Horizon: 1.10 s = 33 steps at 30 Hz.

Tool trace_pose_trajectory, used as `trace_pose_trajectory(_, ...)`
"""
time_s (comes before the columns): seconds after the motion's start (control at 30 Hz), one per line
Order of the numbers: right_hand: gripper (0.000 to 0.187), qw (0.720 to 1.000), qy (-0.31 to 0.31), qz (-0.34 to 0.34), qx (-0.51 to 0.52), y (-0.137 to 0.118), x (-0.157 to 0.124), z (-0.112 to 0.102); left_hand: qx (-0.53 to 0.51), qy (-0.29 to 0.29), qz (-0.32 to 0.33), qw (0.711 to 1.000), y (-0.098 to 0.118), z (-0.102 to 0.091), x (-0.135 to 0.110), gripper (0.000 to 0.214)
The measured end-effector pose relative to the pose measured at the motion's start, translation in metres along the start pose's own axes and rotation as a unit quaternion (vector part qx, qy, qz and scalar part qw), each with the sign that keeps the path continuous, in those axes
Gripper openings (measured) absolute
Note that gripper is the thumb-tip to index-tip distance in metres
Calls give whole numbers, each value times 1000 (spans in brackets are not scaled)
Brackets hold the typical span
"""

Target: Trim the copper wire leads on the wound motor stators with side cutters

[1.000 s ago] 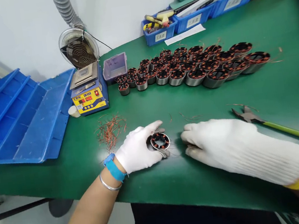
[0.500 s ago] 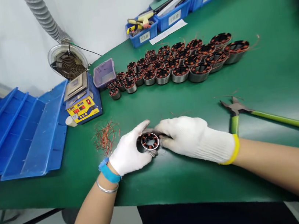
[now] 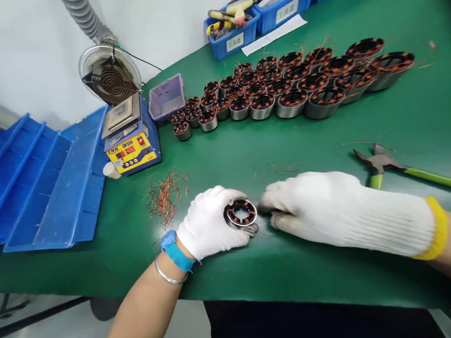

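Head view: a small wound stator (image 3: pixel 240 213), a metal ring with copper coils inside, is held on the green bench mat (image 3: pixel 410 109) near its front edge. It is gripped by the left hand (image 3: pixel 210 224), gloved in white, with the thumb curled over the far side and the fingers wrapped around the near side, so the hand is closed about it. The right hand (image 3: pixel 318 206), also gloved, lies just to the right of the stator, its fingertips pinched together at the stator's rim; what is pinched there is too fine to be made out, though thin wire appears to be involved.

Relative to the stator, a loose heap of copper wire offcuts (image 3: pixel 166 195) is seen just behind and to the left. Green-handled cutting pliers (image 3: pixel 379 161) lie well to the right, beyond the right hand. Farther back, rows of finished stators (image 3: pixel 293 84) are set out across the mat. Behind and to the left stand a solder pot station (image 3: pixel 132 143) with a yellow front panel, a small fume fan (image 3: pixel 111 81) above it, and a clear purple tray (image 3: pixel 166 96) beside it. Blue plastic trays (image 3: pixel 34 179) lie to the far left, off the mat.
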State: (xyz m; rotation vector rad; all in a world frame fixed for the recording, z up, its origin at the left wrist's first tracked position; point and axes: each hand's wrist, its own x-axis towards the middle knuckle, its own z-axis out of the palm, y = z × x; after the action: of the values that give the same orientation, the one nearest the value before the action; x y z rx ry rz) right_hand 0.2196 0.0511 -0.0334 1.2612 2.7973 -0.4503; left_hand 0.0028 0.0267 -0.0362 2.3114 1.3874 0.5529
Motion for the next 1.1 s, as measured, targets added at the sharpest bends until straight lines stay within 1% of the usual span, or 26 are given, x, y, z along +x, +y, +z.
trace_pose_trajectory(0.07,20,1000,13,0,9,6,-2,0,0,4,-12,1000,0,0,0,42)
trace_pose_trajectory(0.13,24,999,35,25,12,10,-2,-3,-4,0,-24,1000,-1,-2,1,44)
trace_pose_trajectory(0.2,32,994,60,91,30,11,0,-7,-7,-13,-28,999,0,-4,2,43)
trace_pose_trajectory(0.23,37,988,64,127,52,9,2,-9,-6,-21,-30,999,0,-4,2,43)
trace_pose_trajectory(0.27,44,983,59,154,78,7,4,-9,-4,-28,-35,999,1,-5,3,42)
trace_pose_trajectory(0.3,48,980,49,165,102,4,6,-9,-1,-31,-41,999,1,-5,3,42)
trace_pose_trajectory(0.33,50,979,36,163,119,1,8,-8,4,-33,-47,998,2,-5,3,42)
trace_pose_trajectory(0.4,44,983,15,135,127,-4,11,-3,12,-35,-50,998,3,-5,4,42)
trace_pose_trajectory(0.47,38,987,8,114,112,-7,14,1,17,-37,-41,998,3,-4,4,41)
trace_pose_trajectory(0.53,37,990,12,108,91,-9,16,2,21,-40,-34,998,2,-4,4,40)
trace_pose_trajectory(0.6,36,995,29,83,53,-10,17,1,28,-39,-30,998,2,-2,3,41)
trace_pose_trajectory(0.7,35,996,73,22,-36,-13,17,-1,33,-30,-22,999,1,0,2,40)
trace_pose_trajectory(0.83,34,978,153,-56,-132,-16,8,2,27,-16,-24,999,1,1,2,38)
trace_pose_trajectory(0.93,36,964,180,-99,-167,-13,-2,5,20,-20,-32,999,2,-1,2,39)
trace_pose_trajectory(1.0,36,967,165,-99,-170,-10,-7,7,15,-29,-32,999,3,-2,2,40)
trace_pose_trajectory(1.1,33,984,93,-45,-143,-6,-8,9,14,-35,-35,999,3,-2,2,41)
